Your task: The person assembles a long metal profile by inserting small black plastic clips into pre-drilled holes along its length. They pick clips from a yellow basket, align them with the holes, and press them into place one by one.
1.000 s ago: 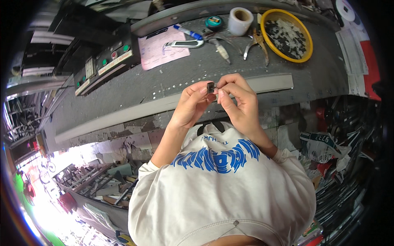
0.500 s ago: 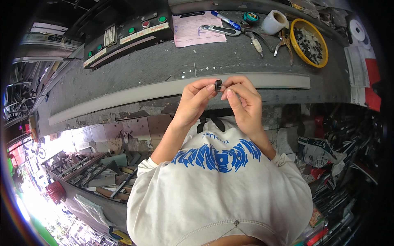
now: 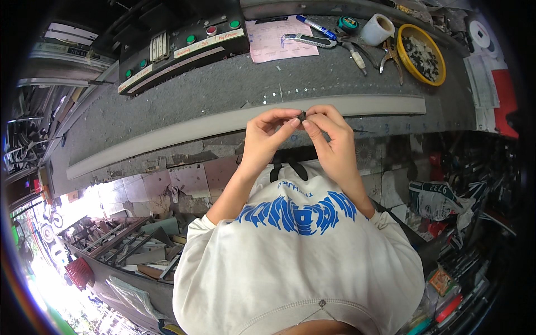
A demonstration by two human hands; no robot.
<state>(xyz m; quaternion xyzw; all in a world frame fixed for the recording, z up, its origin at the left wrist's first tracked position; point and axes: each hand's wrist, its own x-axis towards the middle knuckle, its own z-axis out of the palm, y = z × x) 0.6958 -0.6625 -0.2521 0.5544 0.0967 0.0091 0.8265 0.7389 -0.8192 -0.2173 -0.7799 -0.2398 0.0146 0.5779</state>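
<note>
Between the fingertips of both hands is a small black part [image 3: 302, 116], mostly covered by the fingers, so its exact kind does not show. My left hand [image 3: 267, 134] pinches it from the left with thumb and forefinger. From the other side my right hand [image 3: 334, 134] closes thumb and fingers on it. Both hands are raised in front of my body, over the near edge of a long pale grey profile bar [image 3: 184, 133]. The bar lies lengthwise on the dark grey workbench [image 3: 218, 89].
A control box [image 3: 178, 61] with green and red buttons stands back left. Further right are pink paper [image 3: 279, 47], a utility knife [image 3: 310, 40], a blue marker [image 3: 316, 27], pliers [image 3: 390, 62], a white roll [image 3: 377, 30], a tape measure [image 3: 347, 23], and a yellow bowl [image 3: 444, 58] of small black and clear pieces.
The fingertips have closed together around the black part, which now shows less. A thin clear piece seen earlier at my right fingers is now out of sight. The view has shifted slightly.
</note>
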